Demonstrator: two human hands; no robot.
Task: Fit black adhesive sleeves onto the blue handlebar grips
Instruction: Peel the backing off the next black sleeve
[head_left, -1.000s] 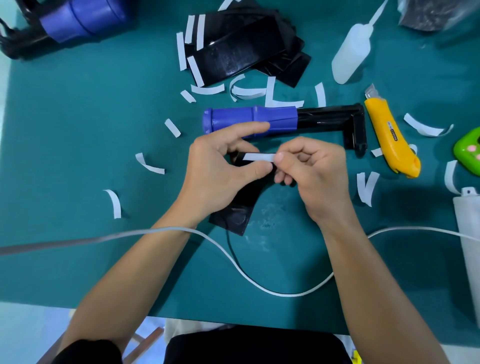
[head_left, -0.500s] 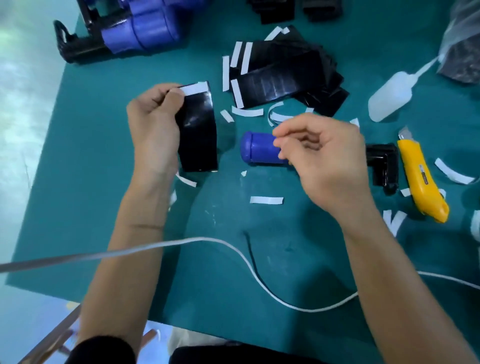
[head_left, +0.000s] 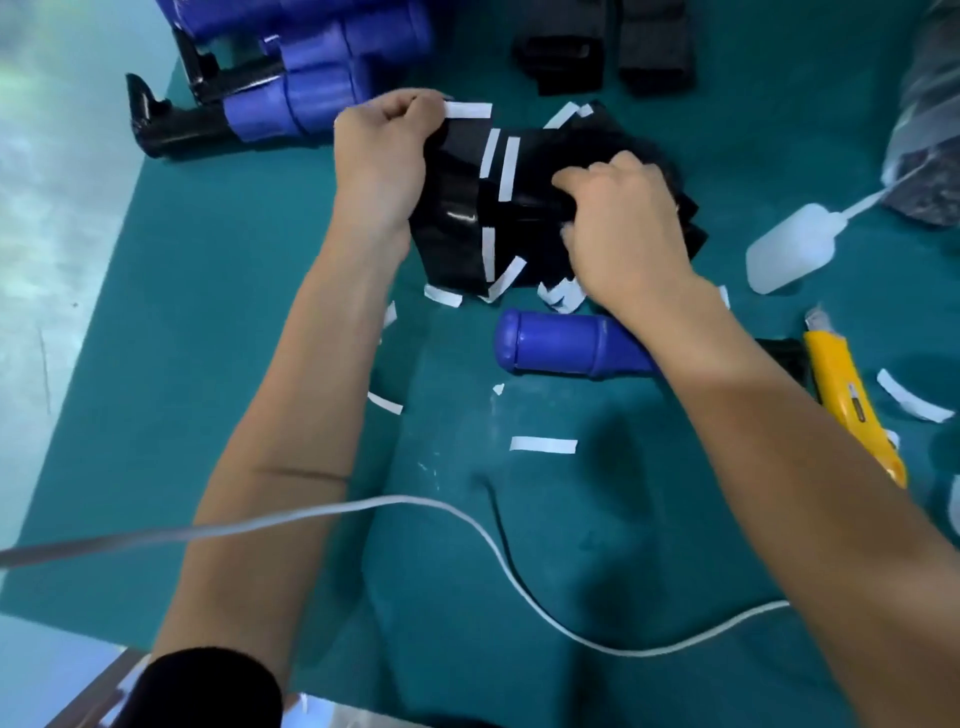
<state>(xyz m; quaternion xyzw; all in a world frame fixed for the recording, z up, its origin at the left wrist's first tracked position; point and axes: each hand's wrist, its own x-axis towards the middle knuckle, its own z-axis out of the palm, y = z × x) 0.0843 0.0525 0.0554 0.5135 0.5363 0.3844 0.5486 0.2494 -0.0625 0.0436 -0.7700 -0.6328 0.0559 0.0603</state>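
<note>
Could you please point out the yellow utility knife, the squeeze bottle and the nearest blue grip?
yellow utility knife (head_left: 854, 410), head view, middle of yellow body
squeeze bottle (head_left: 789, 248), head view, middle of white body
nearest blue grip (head_left: 561, 344), head view, middle of visible barrel

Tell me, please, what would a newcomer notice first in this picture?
Two bare hands work at the far middle of the green mat: the left hand pinches the top of a black adhesive sleeve, and the right hand digs into the pile of black sleeves. Nearer lies a blue handlebar grip, with a yellow utility knife at the right and white backing strips scattered around.
</note>
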